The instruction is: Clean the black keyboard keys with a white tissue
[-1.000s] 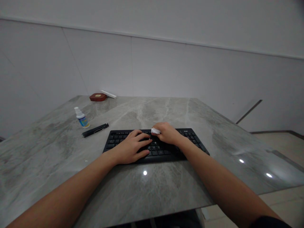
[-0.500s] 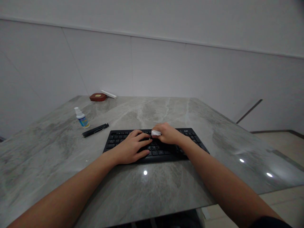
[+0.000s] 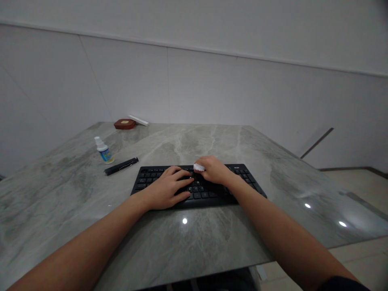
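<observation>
A black keyboard (image 3: 200,202) lies flat on the grey marbled table, long side towards me. Across its left half rests my left hand (image 3: 169,188), palm down with fingers spread over the keys. My right hand (image 3: 214,169) is closed around a small wad of white tissue (image 3: 199,167) and sits on the keyboard's upper middle, close to the left fingertips. The tissue pokes out on the thumb side; the rest is hidden in the fist. Both hands and the right forearm cover part of the keys.
Left of the keyboard lies a slim black folded object (image 3: 121,166). Beyond it stands a white spray bottle (image 3: 104,150) with a blue and yellow label. At the far left edge are a reddish-brown case (image 3: 124,124) and a white strip (image 3: 138,120). A wall rises behind the table.
My right hand has shifted very slightly up with the tissue. My left hand stays in place on the keyboard.
</observation>
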`<state>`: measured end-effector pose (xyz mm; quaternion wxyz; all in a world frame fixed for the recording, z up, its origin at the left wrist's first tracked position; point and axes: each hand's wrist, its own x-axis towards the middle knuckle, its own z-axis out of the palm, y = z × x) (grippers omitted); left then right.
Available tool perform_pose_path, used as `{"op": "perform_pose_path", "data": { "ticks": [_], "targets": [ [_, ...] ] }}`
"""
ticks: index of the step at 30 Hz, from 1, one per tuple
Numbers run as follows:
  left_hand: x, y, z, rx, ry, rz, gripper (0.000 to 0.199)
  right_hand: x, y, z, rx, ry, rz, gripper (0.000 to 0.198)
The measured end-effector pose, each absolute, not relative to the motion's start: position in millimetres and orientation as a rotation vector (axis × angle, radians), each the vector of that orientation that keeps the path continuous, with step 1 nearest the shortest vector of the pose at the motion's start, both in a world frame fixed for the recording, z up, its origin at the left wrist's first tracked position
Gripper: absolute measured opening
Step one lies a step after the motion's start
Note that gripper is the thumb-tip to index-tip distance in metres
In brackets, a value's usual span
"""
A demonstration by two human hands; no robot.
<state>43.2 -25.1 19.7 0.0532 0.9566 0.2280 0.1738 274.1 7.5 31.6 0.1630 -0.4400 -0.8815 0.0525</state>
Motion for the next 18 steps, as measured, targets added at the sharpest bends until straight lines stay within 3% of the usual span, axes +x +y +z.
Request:
{"op": "perform_pose_path", "data": {
  "ticks": [18],
  "targets": [
    [43.7, -25.3, 20.6, 2.909, 0.695, 0.521, 0.041, 271.3, 6.5, 30.6, -1.263, -2.537, 0.177, 0.01]
  ]
}}
